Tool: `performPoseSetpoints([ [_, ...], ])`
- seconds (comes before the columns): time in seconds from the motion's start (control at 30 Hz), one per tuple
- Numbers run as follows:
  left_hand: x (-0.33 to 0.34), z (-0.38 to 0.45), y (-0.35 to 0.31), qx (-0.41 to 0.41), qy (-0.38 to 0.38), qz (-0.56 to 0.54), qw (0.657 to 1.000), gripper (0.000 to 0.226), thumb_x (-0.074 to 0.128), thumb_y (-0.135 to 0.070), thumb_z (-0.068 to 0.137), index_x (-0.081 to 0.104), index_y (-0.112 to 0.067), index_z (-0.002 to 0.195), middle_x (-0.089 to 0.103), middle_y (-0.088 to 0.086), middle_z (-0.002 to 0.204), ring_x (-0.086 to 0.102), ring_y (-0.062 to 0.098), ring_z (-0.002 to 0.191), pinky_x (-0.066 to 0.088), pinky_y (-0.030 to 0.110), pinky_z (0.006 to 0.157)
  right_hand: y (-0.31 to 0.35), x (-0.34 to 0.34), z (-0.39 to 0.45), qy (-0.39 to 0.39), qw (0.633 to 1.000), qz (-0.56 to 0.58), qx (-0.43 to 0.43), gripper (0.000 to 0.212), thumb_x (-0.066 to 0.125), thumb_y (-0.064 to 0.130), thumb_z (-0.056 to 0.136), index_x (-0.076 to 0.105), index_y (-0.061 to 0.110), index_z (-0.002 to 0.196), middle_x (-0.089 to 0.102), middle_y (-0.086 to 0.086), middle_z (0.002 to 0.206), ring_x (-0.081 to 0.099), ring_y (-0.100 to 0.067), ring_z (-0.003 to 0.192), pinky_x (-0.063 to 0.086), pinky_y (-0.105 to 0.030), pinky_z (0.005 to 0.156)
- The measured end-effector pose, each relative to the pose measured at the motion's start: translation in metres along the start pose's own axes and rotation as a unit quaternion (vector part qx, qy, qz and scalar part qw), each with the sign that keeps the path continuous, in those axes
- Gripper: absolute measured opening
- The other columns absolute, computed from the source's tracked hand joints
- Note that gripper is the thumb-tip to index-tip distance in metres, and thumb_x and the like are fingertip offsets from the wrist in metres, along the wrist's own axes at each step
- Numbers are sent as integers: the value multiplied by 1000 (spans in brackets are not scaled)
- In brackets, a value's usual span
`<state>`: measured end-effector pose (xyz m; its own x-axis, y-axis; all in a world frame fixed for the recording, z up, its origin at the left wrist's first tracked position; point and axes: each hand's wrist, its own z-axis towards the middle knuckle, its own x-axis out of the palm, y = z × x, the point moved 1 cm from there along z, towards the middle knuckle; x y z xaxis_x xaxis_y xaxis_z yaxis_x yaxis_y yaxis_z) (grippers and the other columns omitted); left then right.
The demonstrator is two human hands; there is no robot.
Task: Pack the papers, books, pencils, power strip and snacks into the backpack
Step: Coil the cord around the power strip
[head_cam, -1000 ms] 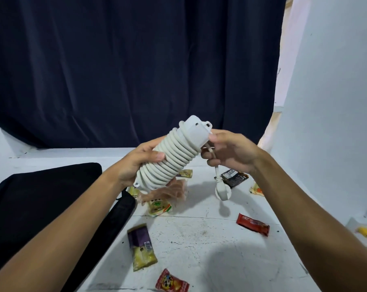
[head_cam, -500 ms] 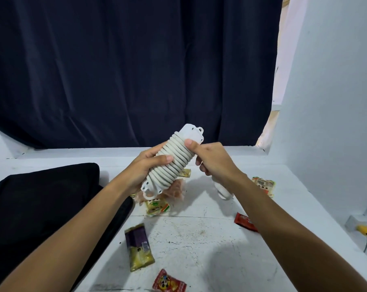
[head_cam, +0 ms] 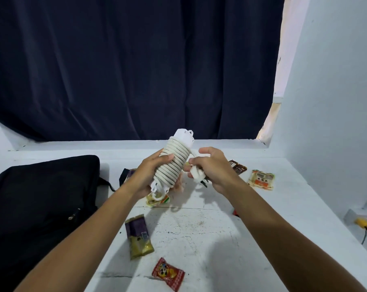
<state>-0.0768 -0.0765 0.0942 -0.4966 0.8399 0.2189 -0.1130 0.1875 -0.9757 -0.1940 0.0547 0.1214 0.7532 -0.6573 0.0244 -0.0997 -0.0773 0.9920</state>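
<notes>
A white power strip (head_cam: 175,160) with its cord wound around it is held tilted above the white table (head_cam: 199,239). My left hand (head_cam: 148,175) grips its lower half. My right hand (head_cam: 212,167) holds the cord's white plug (head_cam: 196,174) just right of the strip. The black backpack (head_cam: 37,197) lies flat at the left. Snack packets lie on the table: a purple and gold one (head_cam: 138,237), a red one (head_cam: 168,273), a brown one (head_cam: 238,167), an orange and cream one (head_cam: 261,179), and one (head_cam: 157,200) under the strip.
A dark curtain (head_cam: 125,70) hangs behind the table. A white wall (head_cam: 336,102) closes the right side. A yellow plug with a cable (head_cam: 361,223) sits low at the far right. A red wrapper's tip (head_cam: 235,212) shows beside my right forearm.
My right hand has come off the wound cord and now holds the plug beside the strip. The strip has tipped slightly more upright, still in my left hand.
</notes>
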Motion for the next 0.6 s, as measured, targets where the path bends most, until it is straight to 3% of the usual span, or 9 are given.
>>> performPoseSetpoints([
  [0.07,5,-4,10,-8,-1,-43,999,49,67,-27,82,56,-4,123,62,25,95,62,34,69,55,37,55,-8,7,-7,-43,997,-62,-34,50,69,13,77,49,10,122,66,-13,108,63,-24,102,49,-41,95],
  [0.17,13,-10,22,-12,-8,-96,995,43,64,-27,87,56,-3,122,61,25,94,61,34,68,53,38,58,-18,17,-17,-60,989,-90,-104,21,60,12,90,54,14,110,63,-13,116,59,-19,97,46,-32,87],
  [0.3,18,-16,32,-4,-56,-184,981,63,71,-30,78,54,-1,131,62,23,116,63,35,91,55,42,74,-38,30,-28,-55,973,-111,-192,45,62,16,91,46,11,133,55,5,107,52,-5,96,40,-9,78],
  [0.37,21,-21,31,13,-79,-218,973,64,71,-28,79,54,1,133,60,25,126,64,34,103,58,41,81,-46,37,-30,-59,962,-138,-228,44,65,22,88,51,13,129,59,6,109,55,-10,103,46,-18,86],
  [0.43,23,-29,30,27,-88,-237,967,53,64,-25,85,56,3,129,64,24,120,67,32,101,58,38,77,-53,44,-33,-44,953,-161,-251,51,63,37,86,53,13,130,60,2,124,57,-14,113,50,-35,96],
  [0.53,19,-39,30,40,-124,-237,963,48,59,-24,89,54,2,130,65,19,112,67,29,96,58,38,75,-60,56,-38,9,939,-245,-241,78,56,56,80,39,16,144,35,-1,152,33,-18,139,37,-40,111],
  [0.6,11,-45,33,44,-154,-242,957,60,62,-26,89,44,3,138,60,20,115,64,30,98,58,39,78,-63,61,-42,44,931,-275,-238,89,59,59,75,31,19,149,23,1,155,22,-18,143,34,-41,113],
])
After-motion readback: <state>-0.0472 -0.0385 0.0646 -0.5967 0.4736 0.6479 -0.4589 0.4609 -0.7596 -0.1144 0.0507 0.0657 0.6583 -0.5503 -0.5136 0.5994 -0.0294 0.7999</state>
